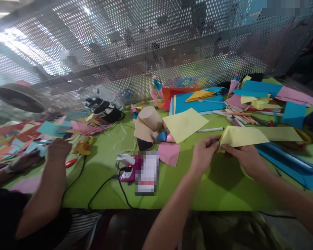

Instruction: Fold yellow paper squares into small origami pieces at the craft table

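My left hand [203, 152] and my right hand [243, 157] both pinch the near end of a folded yellow paper [243, 136], which is held just above the green table [219, 184]. The paper's folded strip stretches to the right over the table. A loose yellow sheet [184, 124] lies flat beyond my left hand, with a white pen [210, 130] beside it. A pink square of paper [169, 153] lies to the left of my left hand.
A co-worker's hands [57, 150] rest among coloured paper scraps [21, 137] at the left. A blue tray [289, 161] lies at the right, blue sheets [198, 102] and pens [240, 118] further back. Cables and a charger [126, 172], a fan [18, 98], a perforated metal screen [156, 52] behind.
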`<state>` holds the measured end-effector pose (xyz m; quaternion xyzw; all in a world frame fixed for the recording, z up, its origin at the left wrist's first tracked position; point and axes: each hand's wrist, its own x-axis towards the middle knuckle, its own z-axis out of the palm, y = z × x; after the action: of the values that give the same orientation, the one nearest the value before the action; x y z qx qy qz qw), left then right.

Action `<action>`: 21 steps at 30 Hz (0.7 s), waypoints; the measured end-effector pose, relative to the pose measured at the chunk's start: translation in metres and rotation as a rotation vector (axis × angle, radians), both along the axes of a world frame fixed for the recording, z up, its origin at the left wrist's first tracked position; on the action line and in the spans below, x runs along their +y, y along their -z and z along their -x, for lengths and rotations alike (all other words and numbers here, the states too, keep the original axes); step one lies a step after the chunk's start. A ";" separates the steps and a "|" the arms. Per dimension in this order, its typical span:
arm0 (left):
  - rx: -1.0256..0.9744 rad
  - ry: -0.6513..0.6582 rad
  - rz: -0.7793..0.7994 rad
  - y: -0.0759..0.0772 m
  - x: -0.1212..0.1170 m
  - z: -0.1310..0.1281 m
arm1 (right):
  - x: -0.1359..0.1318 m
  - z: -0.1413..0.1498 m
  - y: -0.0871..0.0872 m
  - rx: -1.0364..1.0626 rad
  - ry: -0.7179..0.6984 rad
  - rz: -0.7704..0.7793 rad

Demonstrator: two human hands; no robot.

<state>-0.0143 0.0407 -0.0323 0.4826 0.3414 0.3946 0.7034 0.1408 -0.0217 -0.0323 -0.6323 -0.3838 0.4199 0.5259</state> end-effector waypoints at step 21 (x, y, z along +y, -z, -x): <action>0.174 -0.001 -0.026 -0.004 0.000 0.002 | 0.000 0.000 -0.001 0.020 0.010 0.003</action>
<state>-0.0164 0.0406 -0.0281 0.5237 0.3964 0.3560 0.6647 0.1405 -0.0221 -0.0309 -0.6309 -0.3749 0.4242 0.5305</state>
